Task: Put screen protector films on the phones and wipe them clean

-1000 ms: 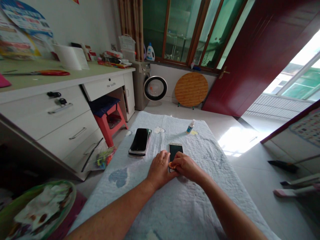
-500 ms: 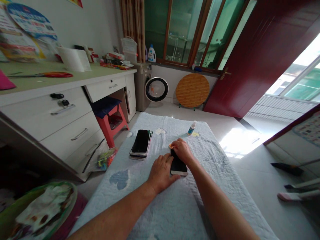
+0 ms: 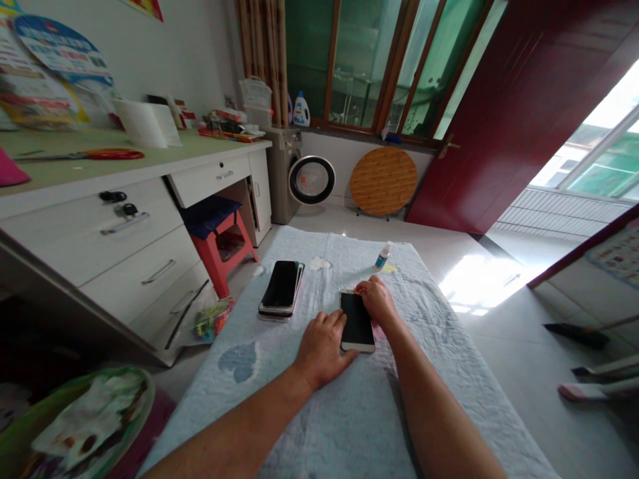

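Observation:
A smartphone [image 3: 357, 322] with a dark screen and light bezels lies face up on the cloth-covered table [image 3: 344, 412]. My left hand [image 3: 322, 346] grips its left side, with the thumb along the bottom edge and the fingers at the screen's left border. Pinched in my right hand [image 3: 378, 298] is a small orange cloth [image 3: 358, 290], mostly hidden by the fingers, at the phone's top right corner. Left of my hands rests a stack of phones [image 3: 281, 288], a black one on top. Beyond my right hand stands a small spray bottle [image 3: 383, 256] with a blue label.
A white desk [image 3: 140, 233] with drawers runs along the left, a red stool [image 3: 222, 249] partly beneath it. A filled bin [image 3: 144, 412] sits at lower left. Farther back are a washing machine [image 3: 285, 176] with its door open and a round wooden tabletop [image 3: 383, 181].
My right hand has slid right along the phone's top edge with the orange cloth, uncovering more of the screen. My left hand stays at the phone's left side.

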`<state>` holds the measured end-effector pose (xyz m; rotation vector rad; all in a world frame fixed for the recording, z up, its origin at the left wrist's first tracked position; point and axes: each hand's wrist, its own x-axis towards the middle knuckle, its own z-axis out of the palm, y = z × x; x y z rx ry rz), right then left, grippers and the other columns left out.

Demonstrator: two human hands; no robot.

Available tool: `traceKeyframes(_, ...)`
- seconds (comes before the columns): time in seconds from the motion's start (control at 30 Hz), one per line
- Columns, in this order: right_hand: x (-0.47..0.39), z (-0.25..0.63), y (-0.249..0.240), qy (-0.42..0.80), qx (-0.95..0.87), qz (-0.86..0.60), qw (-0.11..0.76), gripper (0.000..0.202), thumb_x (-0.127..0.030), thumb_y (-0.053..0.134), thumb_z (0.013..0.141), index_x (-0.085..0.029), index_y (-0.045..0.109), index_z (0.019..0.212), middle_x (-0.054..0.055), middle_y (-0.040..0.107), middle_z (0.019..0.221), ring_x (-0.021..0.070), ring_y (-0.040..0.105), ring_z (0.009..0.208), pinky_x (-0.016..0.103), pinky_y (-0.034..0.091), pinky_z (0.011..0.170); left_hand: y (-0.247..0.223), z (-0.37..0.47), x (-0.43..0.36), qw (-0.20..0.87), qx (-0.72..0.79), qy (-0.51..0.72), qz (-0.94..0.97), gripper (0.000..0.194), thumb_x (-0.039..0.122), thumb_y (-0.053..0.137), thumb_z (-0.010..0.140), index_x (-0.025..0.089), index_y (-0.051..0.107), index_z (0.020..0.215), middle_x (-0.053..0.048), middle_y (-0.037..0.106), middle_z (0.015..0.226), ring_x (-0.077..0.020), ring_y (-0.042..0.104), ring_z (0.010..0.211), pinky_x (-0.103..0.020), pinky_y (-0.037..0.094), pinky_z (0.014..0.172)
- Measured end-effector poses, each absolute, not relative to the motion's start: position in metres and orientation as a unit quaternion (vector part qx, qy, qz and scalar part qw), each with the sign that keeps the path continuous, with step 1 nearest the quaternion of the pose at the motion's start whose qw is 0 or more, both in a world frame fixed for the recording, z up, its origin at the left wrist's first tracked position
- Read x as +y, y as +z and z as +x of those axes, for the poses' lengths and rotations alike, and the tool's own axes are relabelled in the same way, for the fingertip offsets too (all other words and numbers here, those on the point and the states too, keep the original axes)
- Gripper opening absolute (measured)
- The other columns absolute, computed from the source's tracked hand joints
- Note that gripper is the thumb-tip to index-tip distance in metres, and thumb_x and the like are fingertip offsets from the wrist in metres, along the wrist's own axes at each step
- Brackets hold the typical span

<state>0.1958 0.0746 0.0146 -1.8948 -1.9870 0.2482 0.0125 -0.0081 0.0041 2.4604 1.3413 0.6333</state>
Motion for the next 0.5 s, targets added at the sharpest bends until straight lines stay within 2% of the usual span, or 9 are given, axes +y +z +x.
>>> traceKeyframes(0.17, 0.074, 0.196, 0.010, 0.065, -0.699, -0.686, 0.193, 0.026, -0.016, 0.049, 0.089, -0.017, 0.075, 0.091, 0.006, 0.059, 0.088, 0.0134, 0.055, 0.079, 0.021, 0.037, 0.074, 0.003, 0.013, -0.008, 0.127, 0.464, 0.212, 0.850, 0.067, 0.054, 0.066, 0.077, 0.015, 0.052, 0.129, -0.012, 0.054, 0.133, -0.0315, 0.051, 0.112, -0.044, 0.041, 0.098)
traceKeyframes(0.37, 0.070, 0.169, 0.009, 0.044, -0.760, -0.624, 0.177, 0.028, -0.020, 0.046, 0.095, -0.017, 0.072, 0.084, 0.006, 0.056, 0.088, 0.0144, 0.052, 0.083, 0.023, 0.036, 0.078, 0.007, 0.012, -0.010, 0.130, 0.462, 0.208, 0.853, 0.062, 0.055, 0.065, 0.077, 0.017, 0.054, 0.125, -0.010, 0.058, 0.127, -0.0298, 0.052, 0.106, -0.044, 0.042, 0.097)
traceKeyframes(0.5, 0.067, 0.161, 0.007, 0.037, -0.789, -0.585, 0.184, 0.030, -0.022, 0.043, 0.097, -0.018, 0.072, 0.088, 0.006, 0.056, 0.090, 0.0155, 0.051, 0.086, 0.024, 0.036, 0.080, 0.010, 0.012, -0.010, 0.131, 0.459, 0.201, 0.855, 0.057, 0.046, 0.065, 0.077, 0.017, 0.053, 0.124, -0.009, 0.059, 0.123, -0.0291, 0.052, 0.105, -0.043, 0.042, 0.096)
